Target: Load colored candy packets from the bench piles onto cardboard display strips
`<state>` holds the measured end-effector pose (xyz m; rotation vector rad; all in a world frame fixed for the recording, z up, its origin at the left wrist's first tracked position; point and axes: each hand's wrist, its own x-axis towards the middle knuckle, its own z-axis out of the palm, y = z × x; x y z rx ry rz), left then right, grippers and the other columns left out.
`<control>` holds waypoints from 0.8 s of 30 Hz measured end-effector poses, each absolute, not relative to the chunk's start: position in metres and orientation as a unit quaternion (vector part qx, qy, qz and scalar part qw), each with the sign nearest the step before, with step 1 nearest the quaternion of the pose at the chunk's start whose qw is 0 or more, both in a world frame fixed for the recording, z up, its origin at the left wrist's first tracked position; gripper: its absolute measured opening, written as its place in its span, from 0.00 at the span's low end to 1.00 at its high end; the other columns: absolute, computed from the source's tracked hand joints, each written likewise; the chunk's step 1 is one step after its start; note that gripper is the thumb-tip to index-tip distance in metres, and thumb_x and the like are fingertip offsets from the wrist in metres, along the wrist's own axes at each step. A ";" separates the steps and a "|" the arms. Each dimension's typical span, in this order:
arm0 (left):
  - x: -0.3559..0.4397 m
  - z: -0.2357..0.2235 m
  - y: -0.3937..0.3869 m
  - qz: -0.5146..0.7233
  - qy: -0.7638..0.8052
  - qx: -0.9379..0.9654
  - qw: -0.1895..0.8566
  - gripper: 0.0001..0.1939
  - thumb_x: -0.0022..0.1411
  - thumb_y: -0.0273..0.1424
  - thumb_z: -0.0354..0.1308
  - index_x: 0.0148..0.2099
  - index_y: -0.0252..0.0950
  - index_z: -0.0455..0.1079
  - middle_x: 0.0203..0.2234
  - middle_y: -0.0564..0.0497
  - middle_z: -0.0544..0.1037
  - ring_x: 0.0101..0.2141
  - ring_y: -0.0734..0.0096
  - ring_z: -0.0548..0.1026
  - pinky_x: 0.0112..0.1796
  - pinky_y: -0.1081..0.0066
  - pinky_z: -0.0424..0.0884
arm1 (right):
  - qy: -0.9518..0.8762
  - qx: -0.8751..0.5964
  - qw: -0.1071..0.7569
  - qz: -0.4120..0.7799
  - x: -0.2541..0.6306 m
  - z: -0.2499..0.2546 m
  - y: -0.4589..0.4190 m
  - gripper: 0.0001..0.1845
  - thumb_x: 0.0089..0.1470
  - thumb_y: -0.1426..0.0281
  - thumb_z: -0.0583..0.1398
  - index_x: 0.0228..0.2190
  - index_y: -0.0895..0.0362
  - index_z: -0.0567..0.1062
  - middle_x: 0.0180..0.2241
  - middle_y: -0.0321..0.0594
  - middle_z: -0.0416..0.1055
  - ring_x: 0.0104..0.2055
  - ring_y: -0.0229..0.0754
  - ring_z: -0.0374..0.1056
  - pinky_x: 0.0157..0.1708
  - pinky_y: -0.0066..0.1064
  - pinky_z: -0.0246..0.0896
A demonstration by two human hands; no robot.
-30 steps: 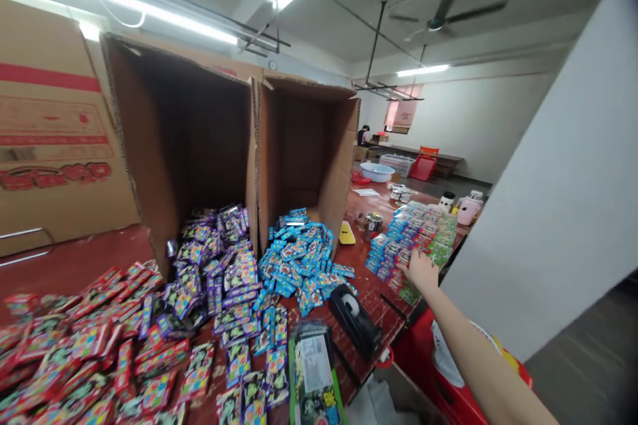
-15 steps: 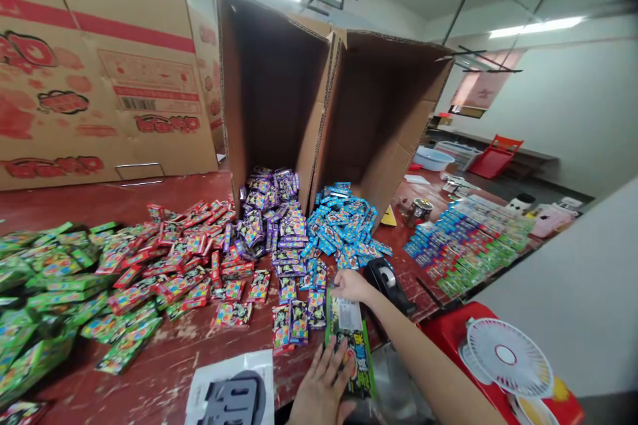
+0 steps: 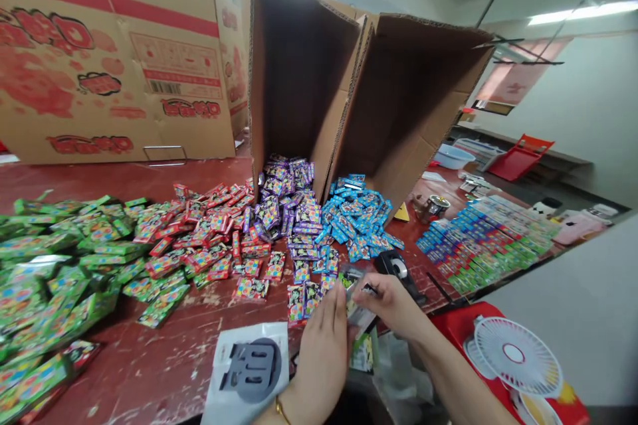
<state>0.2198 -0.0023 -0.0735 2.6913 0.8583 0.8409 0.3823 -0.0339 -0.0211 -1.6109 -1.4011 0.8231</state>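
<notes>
Between my two hands is a green-and-black printed plastic pouch (image 3: 355,315) with a clear part, tilted up at the table's front edge. My right hand (image 3: 391,305) pinches its upper right side with bent fingers. On the opposite side, my left hand (image 3: 323,348) grips it with long fingers held straight and together. My hands cover much of the pouch. Just beyond are small purple candy packets (image 3: 312,299) and a pile of blue packets (image 3: 359,219). A black tape dispenser (image 3: 399,275) stands by my right hand.
Red packets (image 3: 209,232) and green packets (image 3: 64,279) spread to the left. Two open cardboard boxes (image 3: 343,113) stand at the back. A white bag with a grey part (image 3: 256,368) lies in front. At right are a white fan (image 3: 516,355) and packet rows (image 3: 488,239).
The pouch lay flat on the table under my left palm; now it is raised and tilted between both hands. My right hand has moved nearer. The view has swung left.
</notes>
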 end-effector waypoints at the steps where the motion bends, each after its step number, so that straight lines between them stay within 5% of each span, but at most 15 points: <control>1: 0.215 -0.066 -0.001 0.278 0.292 0.907 0.118 0.28 0.60 0.19 0.49 0.62 0.28 0.52 0.53 0.35 0.69 0.51 0.53 0.70 0.47 0.56 0.70 | -0.556 -0.628 0.439 0.321 0.372 -0.018 -0.038 0.15 0.52 0.59 0.59 0.25 0.59 0.72 0.25 0.37 0.71 0.29 0.39 0.66 0.31 0.29 0.61; 6: 0.184 -0.042 0.010 0.210 0.294 0.907 0.216 0.17 0.57 0.14 0.47 0.46 0.32 0.67 0.35 0.43 0.79 0.35 0.61 0.78 0.35 0.68 0.73 | -0.568 -0.632 0.485 0.206 0.345 -0.010 -0.040 0.15 0.49 0.59 0.62 0.22 0.57 0.70 0.23 0.37 0.68 0.27 0.42 0.66 0.28 0.31 0.61; 9: 0.170 -0.029 0.016 0.190 0.289 0.915 0.207 0.12 0.60 0.17 0.47 0.37 0.34 0.69 0.26 0.47 0.78 0.28 0.62 0.77 0.28 0.71 0.69 | -0.654 -0.632 0.414 0.021 0.339 0.003 -0.037 0.13 0.47 0.61 0.65 0.31 0.57 0.72 0.35 0.44 0.71 0.42 0.49 0.66 0.44 0.41 0.56; 12: 0.158 -0.014 0.020 0.179 0.280 0.922 0.197 0.09 0.63 0.23 0.49 0.34 0.34 0.70 0.23 0.48 0.78 0.24 0.63 0.76 0.25 0.72 0.65 | -0.777 -0.566 0.274 0.026 0.333 0.018 -0.034 0.03 0.54 0.70 0.60 0.29 0.54 0.73 0.30 0.36 0.73 0.40 0.43 0.67 0.55 0.45 0.39; 13: 0.152 -0.010 0.021 0.173 0.282 0.924 0.193 0.10 0.64 0.27 0.49 0.33 0.34 0.70 0.22 0.47 0.77 0.23 0.62 0.76 0.24 0.71 0.63 | -0.798 -0.548 0.249 0.039 0.332 0.021 -0.033 0.07 0.56 0.72 0.58 0.25 0.54 0.73 0.26 0.33 0.72 0.35 0.40 0.68 0.56 0.44 0.37; 16: 0.123 -0.002 0.023 0.128 0.298 0.921 0.216 0.16 0.66 0.34 0.49 0.28 0.35 0.71 0.20 0.48 0.77 0.21 0.64 0.75 0.22 0.72 0.61 | -0.801 -0.545 0.246 0.027 0.339 0.025 -0.030 0.12 0.56 0.71 0.58 0.21 0.55 0.72 0.22 0.31 0.71 0.30 0.37 0.66 0.55 0.43 0.36; 20: 0.081 -0.006 0.020 0.081 0.333 0.900 0.270 0.18 0.67 0.31 0.45 0.28 0.36 0.70 0.19 0.51 0.76 0.21 0.68 0.74 0.23 0.75 0.62 | -0.790 -0.559 0.252 0.007 0.349 0.026 -0.026 0.11 0.55 0.71 0.60 0.21 0.55 0.73 0.22 0.32 0.72 0.31 0.38 0.67 0.54 0.42 0.37; 24: 0.077 -0.009 0.012 0.113 0.337 0.895 0.270 0.06 0.63 0.30 0.53 0.37 0.37 0.71 0.29 0.49 0.79 0.29 0.64 0.76 0.29 0.72 0.65 | -0.805 -0.526 0.268 0.051 0.320 0.024 -0.028 0.13 0.55 0.74 0.58 0.20 0.54 0.73 0.21 0.29 0.71 0.31 0.37 0.67 0.56 0.43 0.36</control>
